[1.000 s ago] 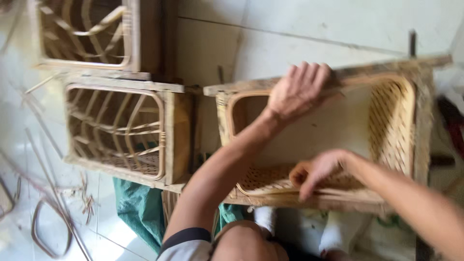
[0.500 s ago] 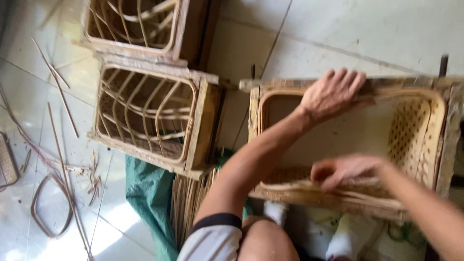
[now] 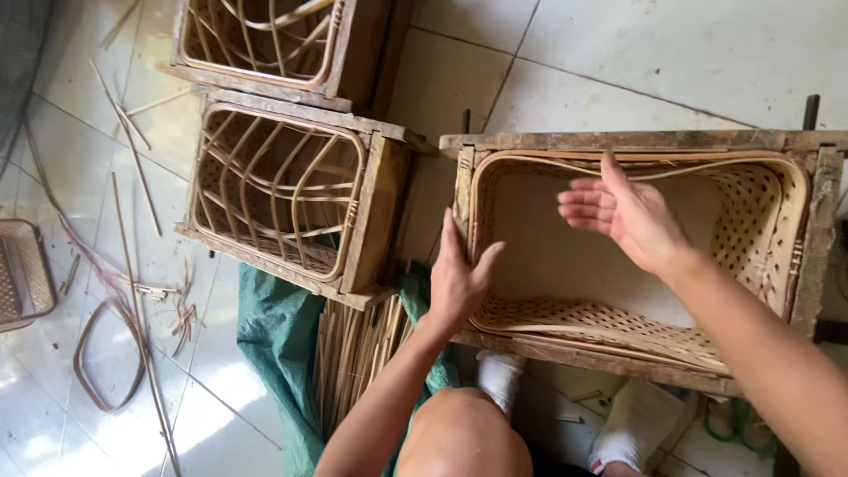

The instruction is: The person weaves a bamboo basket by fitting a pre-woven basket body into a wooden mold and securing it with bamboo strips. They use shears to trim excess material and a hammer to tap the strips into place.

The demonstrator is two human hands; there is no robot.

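Listing from the near edge outward.

Item: bundle of split cane strips, lying on a green cloth by my knee, left of the work. Thin, springy, loose.

Item: my left hand, flat against the near-left corner of the wooden frame, fingers together and straight, thumb spread toward the inside. It presses and grips nothing.

Item: woven basket, seated inside that frame, straight ahead and to the right. Open lattice on the near and right walls, a plain pale panel in the middle. I judge it light and flexible, the weave easily crushed or snagged; the bent rim hoop looks like the stiffest part. The frame looks heavy and rigid, so I would take hold by its rails, not the weave.

Item: my right hand, open, fingers spread and pointing left, over the far rim. I cannot tell whether it touches. It holds nothing.

Item: two unfinished cane baskets in frames, far left, side by side on the tiled floor.
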